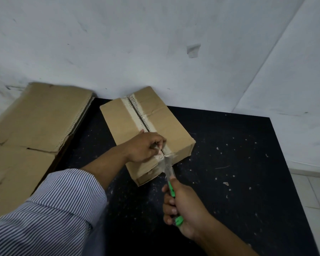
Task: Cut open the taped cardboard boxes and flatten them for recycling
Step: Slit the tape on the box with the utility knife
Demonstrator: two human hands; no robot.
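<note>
A brown cardboard box point(175, 130) lies on the black table, its top seam split along a strip of clear tape point(137, 111). My left hand point(146, 146) rests on the box's near top edge, fingers pinched on loose tape at the seam. My right hand point(185, 211) grips a green utility knife point(171, 189) just in front of the box. The knife's blade end points at the near face of the box, where crumpled clear tape point(166, 163) hangs over the edge.
Flattened cardboard point(39, 119) is stacked at the left, over the table's edge. The black table point(238, 172) is speckled with small scraps. A white wall stands right behind the box, and a tiled floor point(316, 191) shows at the right.
</note>
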